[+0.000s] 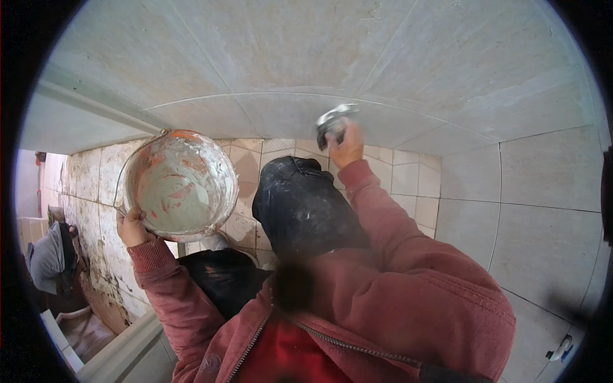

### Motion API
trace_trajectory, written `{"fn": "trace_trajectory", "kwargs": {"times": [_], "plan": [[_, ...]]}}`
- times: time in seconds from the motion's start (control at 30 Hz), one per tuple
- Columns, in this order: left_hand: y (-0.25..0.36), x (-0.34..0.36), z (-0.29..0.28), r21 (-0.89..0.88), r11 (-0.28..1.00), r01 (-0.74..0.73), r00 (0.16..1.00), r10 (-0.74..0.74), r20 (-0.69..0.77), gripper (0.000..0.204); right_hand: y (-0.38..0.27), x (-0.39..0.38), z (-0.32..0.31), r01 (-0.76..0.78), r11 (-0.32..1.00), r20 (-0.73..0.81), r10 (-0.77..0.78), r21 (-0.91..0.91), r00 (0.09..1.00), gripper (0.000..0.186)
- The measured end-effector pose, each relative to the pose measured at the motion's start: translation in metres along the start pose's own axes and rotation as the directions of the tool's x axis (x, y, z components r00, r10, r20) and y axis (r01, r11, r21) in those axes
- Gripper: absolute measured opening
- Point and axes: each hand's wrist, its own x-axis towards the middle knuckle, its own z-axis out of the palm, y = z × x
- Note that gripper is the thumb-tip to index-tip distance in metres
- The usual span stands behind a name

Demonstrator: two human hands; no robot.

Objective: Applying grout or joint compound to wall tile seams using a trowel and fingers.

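Note:
My left hand (133,227) is closed on the near left rim of a round bucket (220,172), which tilts so that I look into it. The bucket is orange-red under smears of pale paste, with a wire handle at its left side. My right hand (347,144) grips a dark hand tool (332,125) with white paste along its top edge. Motion blurs the tool, so its exact kind is unclear. It is at the lower part of the grey tiled wall (287,115), touching or very close to it.
My dark-trousered knee (300,204) is between the bucket and my right arm. Small beige tiles (242,159) cover the floor below. Large grey tiles (543,172) line the right wall. A pale frame (96,108) edges the left, where a grey-and-dark shape (51,258) lies beyond a stained tiled surface.

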Motion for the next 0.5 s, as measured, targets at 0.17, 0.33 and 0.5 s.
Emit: {"fn": "trace_trajectory", "kwargs": {"times": [0.17, 0.33, 0.5], "plan": [[0.007, -0.008, 0.001, 0.029, 0.998, -0.053, 0.997, 0.051, 0.059, 0.018, 0.001, -0.011, -0.004, -0.070, 0.996, 0.107, 0.064, 0.054, 0.992, 0.046], [0.008, -0.010, 0.011, 0.028, 0.999, -0.024, 1.000, 0.024, 0.000, 0.031, 0.009, 0.007, 0.001, 0.134, 0.991, 0.210, -0.132, 0.002, 0.969, 0.044], [0.001, -0.004, 0.004, 0.084, 0.993, -0.078, 0.997, 0.077, 0.012, 0.015, 0.030, -0.024, 0.000, -0.187, 0.982, 0.139, 0.189, -0.028, 0.972, 0.049]]}}
